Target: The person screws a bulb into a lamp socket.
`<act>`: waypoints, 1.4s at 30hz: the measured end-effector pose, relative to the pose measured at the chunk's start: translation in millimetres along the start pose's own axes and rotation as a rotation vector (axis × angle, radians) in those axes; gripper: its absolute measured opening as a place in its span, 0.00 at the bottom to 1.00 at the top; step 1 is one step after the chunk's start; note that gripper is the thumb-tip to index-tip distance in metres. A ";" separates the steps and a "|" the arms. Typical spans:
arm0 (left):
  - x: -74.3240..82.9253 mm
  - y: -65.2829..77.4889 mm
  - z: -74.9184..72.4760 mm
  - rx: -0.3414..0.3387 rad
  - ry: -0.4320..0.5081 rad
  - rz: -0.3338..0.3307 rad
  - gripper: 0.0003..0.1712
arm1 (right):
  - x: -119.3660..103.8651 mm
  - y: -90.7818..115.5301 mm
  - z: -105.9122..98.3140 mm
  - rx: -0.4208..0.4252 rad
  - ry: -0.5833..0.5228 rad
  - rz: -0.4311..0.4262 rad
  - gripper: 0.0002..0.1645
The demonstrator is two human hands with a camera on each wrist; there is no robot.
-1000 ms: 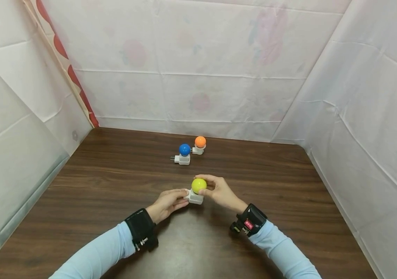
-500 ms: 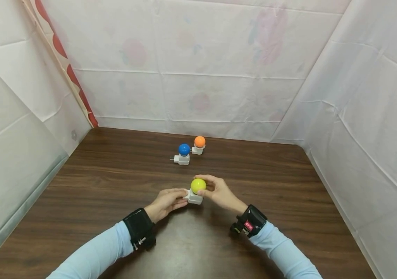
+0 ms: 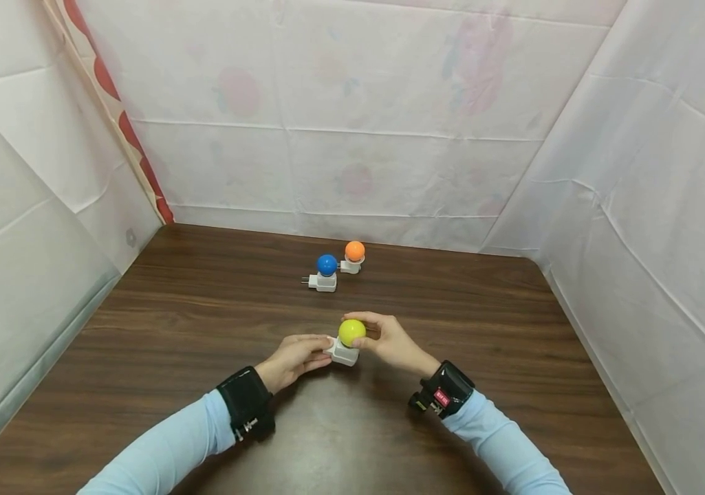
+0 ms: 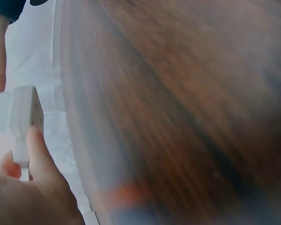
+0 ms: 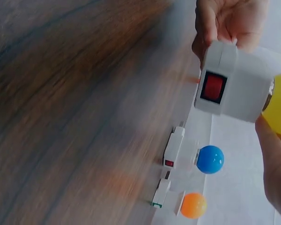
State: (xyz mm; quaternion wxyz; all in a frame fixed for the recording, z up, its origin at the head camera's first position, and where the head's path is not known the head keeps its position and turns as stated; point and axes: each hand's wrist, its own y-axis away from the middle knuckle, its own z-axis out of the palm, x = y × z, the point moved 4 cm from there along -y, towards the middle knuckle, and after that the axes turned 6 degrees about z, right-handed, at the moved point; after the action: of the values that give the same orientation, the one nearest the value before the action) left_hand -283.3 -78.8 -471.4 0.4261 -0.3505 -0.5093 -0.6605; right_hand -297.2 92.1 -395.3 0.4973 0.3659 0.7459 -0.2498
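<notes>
My left hand (image 3: 295,359) pinches the plug end of a white plug-in lamp socket (image 3: 344,353) between thumb and fingers. A yellow light bulb (image 3: 352,333) sits upright in the top of that socket, and my right hand (image 3: 391,342) grips the bulb from the right with thumb and fingers. Seen from the right wrist, the socket (image 5: 246,84) carries a red switch (image 5: 213,87) on its end, and a bit of the bulb's metal base (image 5: 269,93) shows between socket and yellow globe. In the left wrist view the bulb is mostly hidden.
Farther back on the dark wooden table (image 3: 203,309) stands a blue bulb (image 3: 327,265) in a white plug-in socket (image 3: 323,282). Just behind it is an orange bulb (image 3: 355,251) in another white socket (image 3: 351,267). White patterned sheets (image 3: 358,124) enclose the table's back and sides.
The socket and yellow bulb have shifted very slightly left and nearer, with the socket turned a little. Both hands keep their hold. The blue and orange bulbs stay put.
</notes>
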 end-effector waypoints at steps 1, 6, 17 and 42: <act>0.5 0.1 0.1 0.010 0.004 0.009 0.23 | -3.5 0.8 0.6 0.007 -0.006 0.001 0.27; 1.4 -0.1 -0.3 0.057 0.023 0.028 0.24 | -11.7 2.1 3.0 0.045 -0.012 0.031 0.27; 0.5 -1.8 1.2 0.102 0.094 0.053 0.23 | -11.1 1.9 7.7 0.150 -0.043 0.019 0.26; 1.5 -6.3 7.0 -0.002 0.046 0.017 0.24 | 32.1 -2.1 -7.3 0.148 0.290 0.115 0.35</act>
State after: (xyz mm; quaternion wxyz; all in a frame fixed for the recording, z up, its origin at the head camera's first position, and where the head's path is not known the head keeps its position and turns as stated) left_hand -289.5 -71.6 -470.8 0.4428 -0.3402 -0.4956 -0.6653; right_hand -310.5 105.8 -422.2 0.3697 0.4758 0.7673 -0.2197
